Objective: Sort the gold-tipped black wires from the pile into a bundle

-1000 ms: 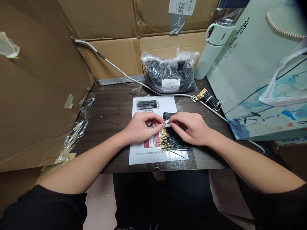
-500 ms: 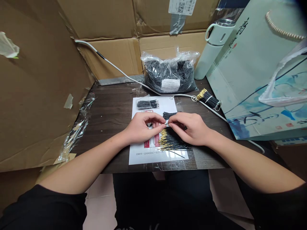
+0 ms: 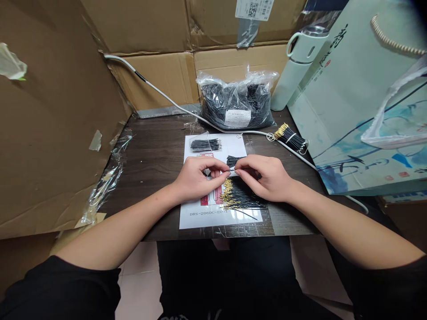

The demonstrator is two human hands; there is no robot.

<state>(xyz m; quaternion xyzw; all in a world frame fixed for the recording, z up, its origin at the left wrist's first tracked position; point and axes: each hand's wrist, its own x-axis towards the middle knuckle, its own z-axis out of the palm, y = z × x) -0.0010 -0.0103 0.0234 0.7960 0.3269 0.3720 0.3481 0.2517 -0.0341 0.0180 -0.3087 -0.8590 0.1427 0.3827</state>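
My left hand (image 3: 199, 178) is closed in a pinch, its fingertips almost meeting those of the other hand above the printed sheet (image 3: 187, 191). What it pinches is too small to make out; a dark bit shows inside its curled fingers. Thumb and forefinger of my right hand (image 3: 267, 178) pinch a thin black wire, of which only a short piece shows in the gap. Under and in front of the right hand lies a spread of black wires with gold terminals (image 3: 240, 195). Behind the fingertips is a smaller bunch of black wires (image 3: 234, 161), partly hidden.
A small clear bag of black pieces (image 3: 205, 145) lies on the sheet's far end. Behind stands a large bag of black parts (image 3: 236, 104), with a white cable (image 3: 167, 98) in front. Rightward are a tied wire bundle (image 3: 291, 137), a bottle (image 3: 293, 71) and a paper bag (image 3: 350, 111).
The fingertips of my two hands have drawn very slightly apart, the right hand shifting a little to the right. The wires on the sheet lie as before.
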